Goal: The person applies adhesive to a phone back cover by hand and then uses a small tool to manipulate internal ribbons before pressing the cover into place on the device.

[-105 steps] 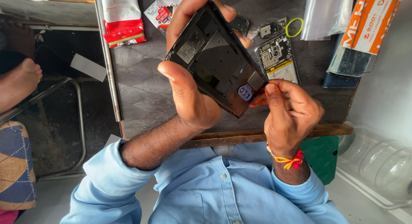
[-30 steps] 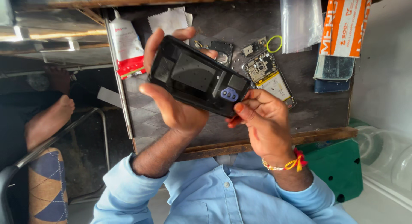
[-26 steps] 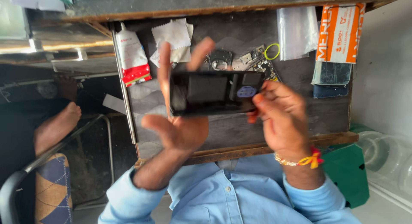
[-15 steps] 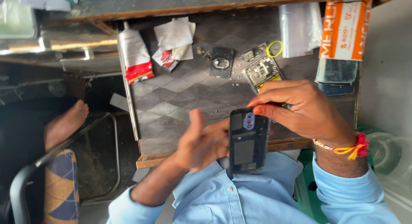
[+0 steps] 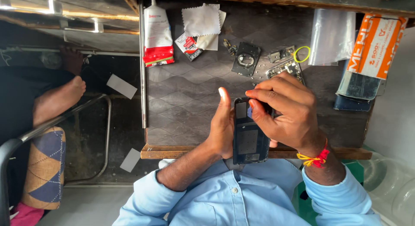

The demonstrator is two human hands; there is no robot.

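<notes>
I hold a black opened phone body point(image 5: 250, 139) upright over the near edge of the dark quilted work mat point(image 5: 186, 96). My left hand point(image 5: 221, 126) grips its left side, thumb raised. My right hand point(image 5: 287, 115) curls over the phone's top right corner, fingertips pressing near a small blue part. A red and yellow thread is tied round my right wrist. Most of the phone's right edge is hidden by my right hand.
On the mat lie a white tube with a red end point(image 5: 158, 31), white cloths point(image 5: 202, 20), a black camera frame part point(image 5: 245, 59), a circuit board point(image 5: 285, 68), a yellow ring point(image 5: 301, 54), a clear bag point(image 5: 332, 35) and an orange packet point(image 5: 374, 44). Another person's bare foot point(image 5: 58, 100) rests at left.
The phone came down from a flat hold high above the mat to an upright hold near the table's front edge. My right hand shifted onto its top corner.
</notes>
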